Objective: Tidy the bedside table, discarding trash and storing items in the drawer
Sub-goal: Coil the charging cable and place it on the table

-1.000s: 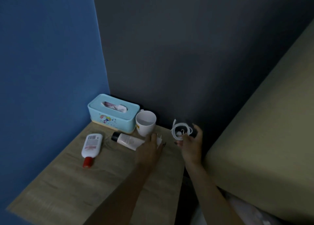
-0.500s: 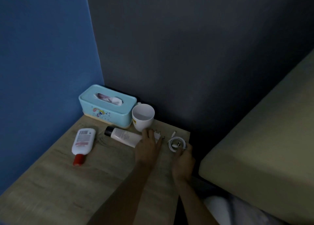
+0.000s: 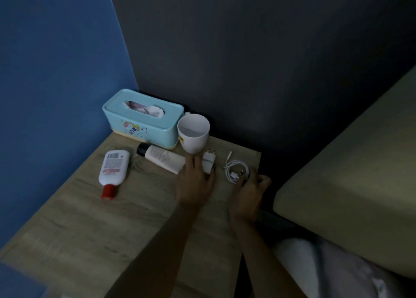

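Head view looks down on the bedside table, where the left hand lies over the near end of the charger plug; I cannot tell whether its fingers have closed on the plug or only rest on it. The right hand is curled, fingertips pinching the near side of the coiled cable, which lies on the wood near the table's right edge. The step looks like gathering plug and cable for storing, so it would pay to keep the coil together while lifting, so that no loop slips out, and to lift the plug straight up. The mug stands just behind the plug and the tube lies partly under the left hand, so a sideways sweep could knock either. Further left are the bottle and tissue box. No drawer is in view.
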